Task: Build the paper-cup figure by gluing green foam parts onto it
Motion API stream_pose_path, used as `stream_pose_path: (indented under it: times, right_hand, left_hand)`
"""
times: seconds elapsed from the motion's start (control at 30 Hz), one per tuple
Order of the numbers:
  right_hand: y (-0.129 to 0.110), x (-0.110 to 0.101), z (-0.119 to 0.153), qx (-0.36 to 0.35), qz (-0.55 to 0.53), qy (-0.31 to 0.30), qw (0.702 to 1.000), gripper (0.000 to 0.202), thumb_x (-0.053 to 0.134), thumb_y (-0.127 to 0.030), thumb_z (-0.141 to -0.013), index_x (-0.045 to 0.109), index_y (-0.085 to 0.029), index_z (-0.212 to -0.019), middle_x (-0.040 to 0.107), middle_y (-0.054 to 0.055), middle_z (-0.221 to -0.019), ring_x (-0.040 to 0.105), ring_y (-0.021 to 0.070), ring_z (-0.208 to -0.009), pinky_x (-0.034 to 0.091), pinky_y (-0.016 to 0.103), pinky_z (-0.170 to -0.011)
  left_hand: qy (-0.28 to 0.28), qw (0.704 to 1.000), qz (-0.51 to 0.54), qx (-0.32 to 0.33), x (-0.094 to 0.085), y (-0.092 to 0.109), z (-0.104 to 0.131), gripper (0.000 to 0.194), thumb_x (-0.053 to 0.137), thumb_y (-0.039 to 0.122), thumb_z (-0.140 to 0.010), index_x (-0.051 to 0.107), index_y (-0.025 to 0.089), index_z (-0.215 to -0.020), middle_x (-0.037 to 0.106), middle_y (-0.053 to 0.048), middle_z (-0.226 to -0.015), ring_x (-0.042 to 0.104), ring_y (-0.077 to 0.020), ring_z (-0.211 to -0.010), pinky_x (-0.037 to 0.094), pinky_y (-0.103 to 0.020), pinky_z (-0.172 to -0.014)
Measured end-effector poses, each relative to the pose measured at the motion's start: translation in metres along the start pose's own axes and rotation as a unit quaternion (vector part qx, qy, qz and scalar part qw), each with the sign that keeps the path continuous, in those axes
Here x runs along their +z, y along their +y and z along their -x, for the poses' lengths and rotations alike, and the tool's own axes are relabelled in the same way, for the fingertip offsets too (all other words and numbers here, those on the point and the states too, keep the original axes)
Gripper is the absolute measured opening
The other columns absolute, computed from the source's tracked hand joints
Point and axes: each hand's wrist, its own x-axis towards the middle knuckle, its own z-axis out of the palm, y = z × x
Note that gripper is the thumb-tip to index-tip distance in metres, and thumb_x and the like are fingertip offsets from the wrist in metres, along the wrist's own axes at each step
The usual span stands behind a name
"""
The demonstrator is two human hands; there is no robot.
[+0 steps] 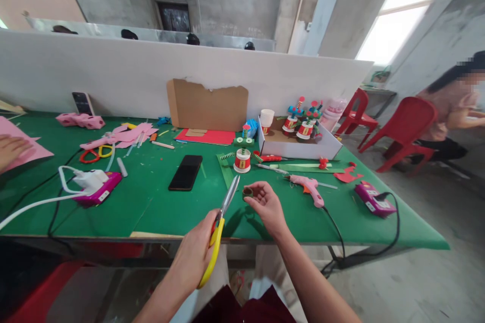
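Near the front edge of the table, my left hand (199,252) is closed on scissors (216,242) with yellow handles, their blades pointing up and away. My right hand (266,207) pinches a small dark green ring or roll (247,193) between thumb and fingertips, just right of the blade tips. Behind both hands stands a red and white paper cup figure (242,160) with green spring arms and a red round top. A pink glue gun (308,186) lies to the right of my right hand.
A black phone (185,172) lies left of the scissors. A white box (299,149) at the back right holds more cup figures. Purple power strips (375,201) with cables sit at both sides. Another person's hand (13,151) rests on pink sheets at far left.
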Motion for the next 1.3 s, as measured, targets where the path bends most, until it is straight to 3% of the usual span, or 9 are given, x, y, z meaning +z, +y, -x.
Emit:
stream_pose_path:
  times: [0.27,0.5,0.7,1.0,1.3]
  right_hand:
    - [-0.0017,-0.0002,0.0021,-0.018,0.058,-0.011,0.998,0.024,0.078,-0.026,-0.067,0.072,-0.023,-0.09,0.072,0.001,-0.088,0.067,0.0172,-0.087,0.053,0.032,-0.086]
    - [-0.0016,0.0017,0.0035,0.054,-0.073,-0.006,0.996,0.03,0.08,-0.039,-0.066,0.066,-0.024,-0.088,0.068,-0.002,-0.084,0.065,0.0127,-0.067,0.058,0.028,-0.065]
    - [-0.0023,0.001,0.0007,0.068,-0.115,0.012,0.991,0.03,0.085,-0.038,-0.061,0.071,-0.022,-0.083,0.068,-0.002,-0.081,0.064,0.01,-0.074,0.056,0.022,-0.072]
    - [-0.0005,-0.0014,0.0009,0.096,-0.131,0.012,0.987,0.028,0.083,-0.037,-0.065,0.072,-0.022,-0.086,0.07,0.0,-0.083,0.064,0.01,-0.074,0.051,0.017,-0.062]
    - [-0.0015,0.0028,0.0032,0.099,-0.148,0.019,0.984,0.032,0.086,-0.038,-0.06,0.07,-0.021,-0.081,0.069,-0.001,-0.08,0.065,0.0094,-0.076,0.054,0.018,-0.071]
  left_hand:
    - [-0.013,1.0,0.008,-0.006,-0.0046,0.0007,0.0025,0.039,0.039,0.018,-0.078,0.05,0.02,-0.115,0.065,-0.005,-0.093,0.059,-0.0166,-0.078,0.048,-0.028,-0.075]
    - [-0.033,0.999,0.004,0.002,-0.0061,0.0022,0.0045,0.041,0.039,0.015,-0.077,0.051,0.019,-0.115,0.065,-0.006,-0.095,0.061,-0.0178,-0.081,0.048,-0.028,-0.077]
    - [-0.106,0.994,-0.026,-0.014,-0.0052,0.007,0.0065,0.053,0.039,0.01,-0.078,0.043,0.019,-0.13,0.063,-0.012,-0.118,0.061,-0.0216,-0.104,0.046,-0.033,-0.091]
    - [-0.125,0.984,-0.122,-0.034,-0.0011,0.0075,0.0041,0.059,0.041,0.006,-0.078,0.039,0.021,-0.136,0.062,-0.012,-0.119,0.063,-0.0239,-0.104,0.047,-0.036,-0.091]
    - [-0.126,0.986,-0.105,-0.026,0.0003,0.0072,0.0015,0.057,0.041,0.007,-0.078,0.039,0.019,-0.134,0.063,-0.013,-0.119,0.063,-0.0242,-0.105,0.048,-0.036,-0.09]
